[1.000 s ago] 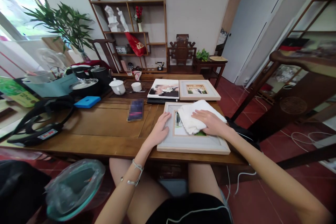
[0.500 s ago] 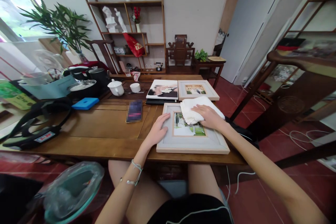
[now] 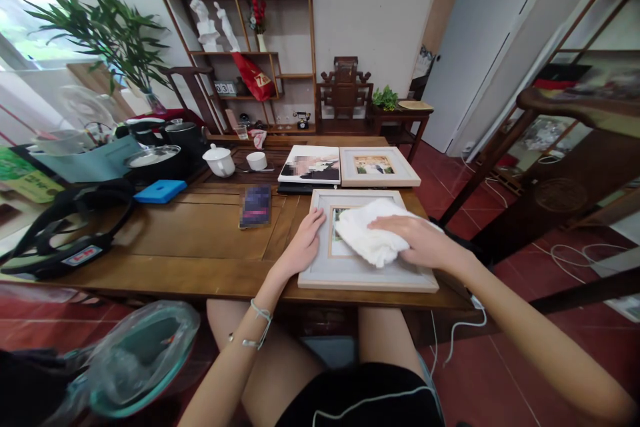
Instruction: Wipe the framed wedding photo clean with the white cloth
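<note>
Here's the table (image 3: 200,230), and on it, along the near edge, the frame (image 3: 345,272); across its picture, a bunched white cloth (image 3: 364,235); the right hand (image 3: 419,240), half curled, has hold of that; the left hand (image 3: 305,242) rests loosely open on the frame's left border, grasping nothing (a cup (image 3: 257,161) sits well beyond).

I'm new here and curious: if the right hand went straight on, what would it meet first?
The right hand would first meet more of the white cloth ahead; beyond, perhaps the left hand, though depth is unclear.
</note>
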{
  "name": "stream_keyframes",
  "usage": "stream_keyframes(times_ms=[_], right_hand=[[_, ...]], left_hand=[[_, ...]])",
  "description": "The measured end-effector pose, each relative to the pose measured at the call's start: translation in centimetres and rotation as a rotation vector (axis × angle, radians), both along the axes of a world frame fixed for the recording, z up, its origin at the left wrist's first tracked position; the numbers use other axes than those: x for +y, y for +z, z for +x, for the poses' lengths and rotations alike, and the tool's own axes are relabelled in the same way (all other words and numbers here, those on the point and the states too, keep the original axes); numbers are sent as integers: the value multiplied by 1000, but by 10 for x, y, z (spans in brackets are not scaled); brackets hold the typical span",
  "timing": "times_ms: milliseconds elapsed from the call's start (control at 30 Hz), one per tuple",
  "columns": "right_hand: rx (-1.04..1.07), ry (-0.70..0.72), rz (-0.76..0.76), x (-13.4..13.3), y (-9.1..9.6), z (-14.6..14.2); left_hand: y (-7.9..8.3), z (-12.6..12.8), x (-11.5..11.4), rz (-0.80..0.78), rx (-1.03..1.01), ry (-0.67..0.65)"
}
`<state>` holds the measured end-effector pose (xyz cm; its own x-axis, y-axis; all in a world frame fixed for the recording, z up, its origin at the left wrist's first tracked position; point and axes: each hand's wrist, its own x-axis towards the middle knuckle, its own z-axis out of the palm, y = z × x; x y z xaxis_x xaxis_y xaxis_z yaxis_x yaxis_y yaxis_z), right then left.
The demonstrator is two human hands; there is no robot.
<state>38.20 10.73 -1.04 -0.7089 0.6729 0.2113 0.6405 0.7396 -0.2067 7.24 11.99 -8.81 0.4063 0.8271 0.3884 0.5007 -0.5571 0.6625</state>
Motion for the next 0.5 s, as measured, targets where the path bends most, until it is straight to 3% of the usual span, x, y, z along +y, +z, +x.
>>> stream_keyframes(times_ms=[133,233,333,500], right_hand=[[-45,-267,138,36,-1,7],[-88,-318,197,49,-10,2],[-112,-246,187,32,-17,-11],[-86,19,28,-33,-6,-27]], left_hand=[[0,0,0,-4,-3,-2],[2,0,0,7,21,8],[4,0,-1,28,66,24],[7,1,-2,39,107,53]])
